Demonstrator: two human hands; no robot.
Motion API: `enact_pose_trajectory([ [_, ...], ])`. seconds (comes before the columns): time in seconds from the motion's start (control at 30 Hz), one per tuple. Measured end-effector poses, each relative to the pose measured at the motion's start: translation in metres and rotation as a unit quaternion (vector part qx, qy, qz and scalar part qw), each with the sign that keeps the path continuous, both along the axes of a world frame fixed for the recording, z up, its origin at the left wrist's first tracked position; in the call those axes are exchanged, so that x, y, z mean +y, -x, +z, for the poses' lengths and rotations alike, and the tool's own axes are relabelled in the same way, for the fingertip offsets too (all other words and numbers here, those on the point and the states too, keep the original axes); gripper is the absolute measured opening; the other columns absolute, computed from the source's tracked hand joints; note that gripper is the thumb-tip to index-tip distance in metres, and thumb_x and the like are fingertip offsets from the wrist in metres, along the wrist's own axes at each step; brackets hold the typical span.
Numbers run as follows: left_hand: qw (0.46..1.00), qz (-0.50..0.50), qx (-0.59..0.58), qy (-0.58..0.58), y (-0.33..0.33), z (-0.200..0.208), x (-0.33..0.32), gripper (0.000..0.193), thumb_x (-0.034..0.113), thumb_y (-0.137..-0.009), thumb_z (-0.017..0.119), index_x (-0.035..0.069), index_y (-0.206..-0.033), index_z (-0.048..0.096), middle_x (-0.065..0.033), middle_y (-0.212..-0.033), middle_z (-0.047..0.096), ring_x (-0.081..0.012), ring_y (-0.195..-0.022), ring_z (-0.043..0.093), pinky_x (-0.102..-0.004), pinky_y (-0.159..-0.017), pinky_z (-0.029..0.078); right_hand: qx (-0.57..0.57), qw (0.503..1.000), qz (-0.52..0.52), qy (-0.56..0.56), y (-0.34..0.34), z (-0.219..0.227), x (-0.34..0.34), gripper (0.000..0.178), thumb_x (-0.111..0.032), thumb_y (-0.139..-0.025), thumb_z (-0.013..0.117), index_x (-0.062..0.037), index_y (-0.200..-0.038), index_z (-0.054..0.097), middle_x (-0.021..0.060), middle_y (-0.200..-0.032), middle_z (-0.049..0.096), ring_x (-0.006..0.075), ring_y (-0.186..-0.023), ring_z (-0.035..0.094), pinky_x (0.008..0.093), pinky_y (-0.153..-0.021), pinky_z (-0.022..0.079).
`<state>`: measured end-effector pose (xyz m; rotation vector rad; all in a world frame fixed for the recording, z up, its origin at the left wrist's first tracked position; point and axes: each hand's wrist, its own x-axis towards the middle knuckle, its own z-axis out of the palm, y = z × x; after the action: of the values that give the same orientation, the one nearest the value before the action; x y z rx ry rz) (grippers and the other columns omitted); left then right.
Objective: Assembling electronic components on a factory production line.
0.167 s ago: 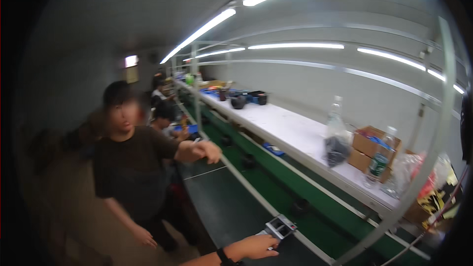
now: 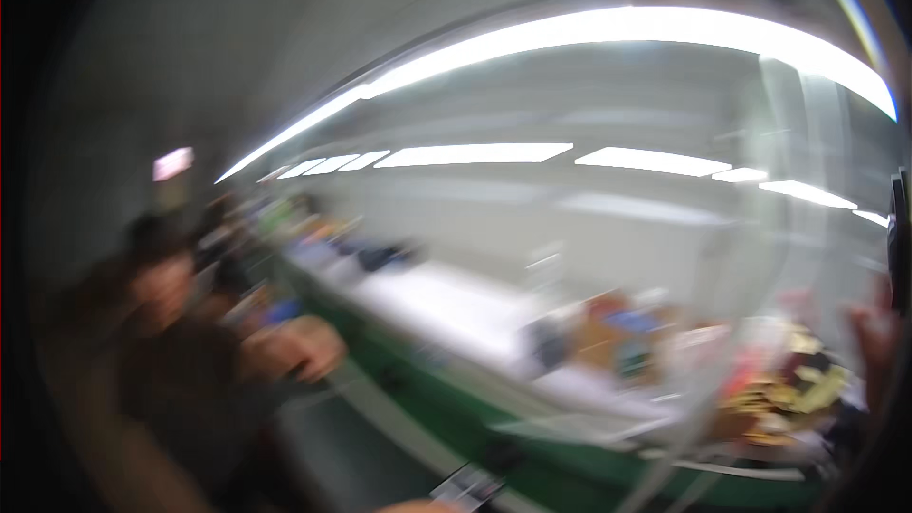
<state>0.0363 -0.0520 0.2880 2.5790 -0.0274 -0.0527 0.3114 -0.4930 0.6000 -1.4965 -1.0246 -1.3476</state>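
**Blurred view: small dark card at bottom edge, your hand just under it**

Whole frame is smeared w/ motion blur, so detail is thin.

Nearest to you, bottom centre of frame: a small dark card-like item w/ pale patches, lying tilted on the dark belt surface. Just below and left of it, at the very bottom edge, a sliver of your hand shows; which hand it is can't be told from this. It sits right beside the card, maybe touching. Too blurred and too cropped to say if fingers are grasping it or loose.

Far right edge, mid-height: another hand, a reddish blur w/ fingers pointing up, next to a dark object at the frame's rim. Can't tell if it's clenched or holding anything. It's well apart from the card.

Left of frame, a bit further off: another person in a dark top stands by the belt, their hand out over the belt's left part, not yours. That hand is well apart from the card, up and to the left of it.

Mid-distance, centre to right: green-edged bench runs diagonally from lower right to upper left, w/ white top. On it, right of centre, brown boxes and a colourful clutter.

Furthest, top of frame: long bright ceiling strip lights curving across.
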Motion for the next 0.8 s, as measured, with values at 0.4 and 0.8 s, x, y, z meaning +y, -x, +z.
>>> enact_pose_trajectory([
  [0.4,0.79,-0.131,-0.562,-0.209,-0.068,0.341,-0.084,0.038,0.021,-0.079,0.083,0.006,-0.109,0.065,-0.0074,-0.081,0.068,-0.0207,-0.073,0.068,-0.0343,-0.065,0.051,0.103,0.993,0.024,0.05,0.008,0.093,0.046,0.029,-0.028,-0.091,0.071,0.001,-0.09,0.07,0.0077,-0.071,0.066,0.0147,-0.065,0.061,0.0312,-0.061,0.049],
  [0.8,0.804,-0.062,-0.587,-0.072,-0.141,0.431,-0.152,0.048,0.026,-0.094,0.07,0.001,-0.13,0.05,-0.0137,-0.089,0.067,-0.0158,-0.072,0.064,-0.0299,-0.065,0.054,0.217,0.95,0.22,0.049,0.005,0.129,0.08,0.029,-0.026,-0.1,0.059,-0.003,-0.116,0.065,0.0062,-0.104,0.068,0.0125,-0.087,0.062,0.027,-0.077,0.052],
])
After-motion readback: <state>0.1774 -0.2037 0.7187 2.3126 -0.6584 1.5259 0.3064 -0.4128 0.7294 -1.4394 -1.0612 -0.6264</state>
